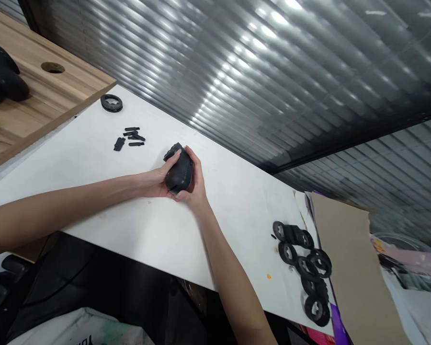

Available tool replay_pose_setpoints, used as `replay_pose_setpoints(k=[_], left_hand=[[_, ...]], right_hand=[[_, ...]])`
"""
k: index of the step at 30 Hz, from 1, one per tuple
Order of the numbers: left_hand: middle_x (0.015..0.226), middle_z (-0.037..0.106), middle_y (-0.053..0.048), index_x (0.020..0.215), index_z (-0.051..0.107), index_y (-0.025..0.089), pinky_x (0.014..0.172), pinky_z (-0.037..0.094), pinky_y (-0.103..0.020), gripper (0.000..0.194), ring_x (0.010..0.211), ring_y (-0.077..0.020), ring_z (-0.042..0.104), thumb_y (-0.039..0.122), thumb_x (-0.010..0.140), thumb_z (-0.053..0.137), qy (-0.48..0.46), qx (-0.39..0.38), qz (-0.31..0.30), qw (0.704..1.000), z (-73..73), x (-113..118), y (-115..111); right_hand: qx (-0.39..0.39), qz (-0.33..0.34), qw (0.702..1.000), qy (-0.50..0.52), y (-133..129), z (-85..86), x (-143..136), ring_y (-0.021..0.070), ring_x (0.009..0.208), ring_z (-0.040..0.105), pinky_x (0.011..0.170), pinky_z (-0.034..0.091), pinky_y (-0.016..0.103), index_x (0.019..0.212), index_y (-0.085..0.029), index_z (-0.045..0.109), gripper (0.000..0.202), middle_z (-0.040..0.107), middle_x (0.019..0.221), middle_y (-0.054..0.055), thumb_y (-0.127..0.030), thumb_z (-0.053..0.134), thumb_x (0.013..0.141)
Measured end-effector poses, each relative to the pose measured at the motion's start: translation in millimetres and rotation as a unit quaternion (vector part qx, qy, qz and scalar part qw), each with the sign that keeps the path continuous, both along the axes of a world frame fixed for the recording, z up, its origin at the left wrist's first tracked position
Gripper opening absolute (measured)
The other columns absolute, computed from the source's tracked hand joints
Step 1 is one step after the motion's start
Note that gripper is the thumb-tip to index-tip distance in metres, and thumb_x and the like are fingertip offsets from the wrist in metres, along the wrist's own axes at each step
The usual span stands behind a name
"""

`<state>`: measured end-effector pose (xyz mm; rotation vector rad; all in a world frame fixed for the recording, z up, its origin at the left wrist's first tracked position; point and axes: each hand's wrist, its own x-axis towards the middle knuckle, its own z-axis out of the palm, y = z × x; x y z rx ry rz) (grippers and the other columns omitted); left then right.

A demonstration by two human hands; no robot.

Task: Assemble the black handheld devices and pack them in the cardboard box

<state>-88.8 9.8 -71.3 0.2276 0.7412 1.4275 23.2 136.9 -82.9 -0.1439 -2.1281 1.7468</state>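
A rounded black plastic part [180, 173] is held above the white table [237, 201], tilted, its exact kind unclear. My left hand [161, 181] grips it from the left, thumb laid along its upper side. On the other side my right hand [198, 184] wraps around it, with fingertips behind the part and the thumb near its lower end. Several small flat black pieces [135, 136] lie to the left of my hands. Farther back is a black ring [111, 103], near the wooden board.
Several black rings and cylindrical parts [311, 268] cluster at the table's right end, beside a brown cardboard sheet [352, 258]. A wooden surface [68, 91] adjoins on the left, bearing a dark object [3, 76]. Corrugated metal [208, 67] borders the back edge.
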Motion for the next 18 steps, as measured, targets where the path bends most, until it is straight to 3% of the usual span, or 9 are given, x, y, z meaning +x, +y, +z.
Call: replay_pose_setpoints(k=[3, 9, 15, 18], left_hand=[[0.109, 0.079, -0.012, 0.128, 0.079, 0.023, 0.084, 0.063, -0.037, 0.074, 0.095, -0.0271, 0.076, 0.088, 0.099, 0.060, -0.001, -0.005, 0.009, 1.000, -1.5, 1.3, 0.9], [0.110, 0.077, -0.012, 0.134, 0.078, 0.021, 0.079, 0.061, -0.036, 0.082, 0.087, -0.0251, 0.073, 0.091, 0.099, 0.055, 0.005, 0.006, 0.007, 1.000, -3.2, 1.1, 1.6], [0.109, 0.077, -0.011, 0.135, 0.077, 0.023, 0.077, 0.060, -0.035, 0.071, 0.086, -0.0242, 0.073, 0.082, 0.108, 0.049, -0.005, -0.019, 0.020, 1.000, 4.0, 2.3, 0.8], [0.107, 0.077, -0.011, 0.132, 0.078, 0.023, 0.079, 0.061, -0.035, 0.067, 0.093, -0.0262, 0.075, 0.080, 0.109, 0.050, -0.017, -0.033, 0.027, 0.999, 5.3, 2.9, 1.4]], right_hand=[[0.010, -0.006, 1.000, -0.017, -0.7, 2.5, 0.8, 0.0470, 0.166, 0.045, 0.127, 0.053, 0.068, 0.165, -0.034, 0.039, 0.149, 0.055, 0.169, 0.018, -0.105, 0.086, 0.043], [0.016, 0.002, 0.999, -0.032, 1.9, 3.4, 5.7, 0.0463, 0.158, 0.056, 0.119, 0.061, 0.066, 0.167, -0.034, 0.039, 0.140, 0.054, 0.170, 0.018, -0.102, 0.085, 0.054], [0.012, -0.011, 1.000, -0.021, 3.2, -0.5, 0.8, 0.0476, 0.165, 0.047, 0.121, 0.060, 0.067, 0.164, -0.034, 0.041, 0.146, 0.056, 0.167, 0.019, -0.103, 0.088, 0.045], [0.014, -0.011, 0.999, -0.029, 1.9, -1.3, -0.2, 0.0476, 0.163, 0.049, 0.122, 0.059, 0.069, 0.167, -0.035, 0.037, 0.149, 0.056, 0.165, 0.019, -0.105, 0.086, 0.045]])
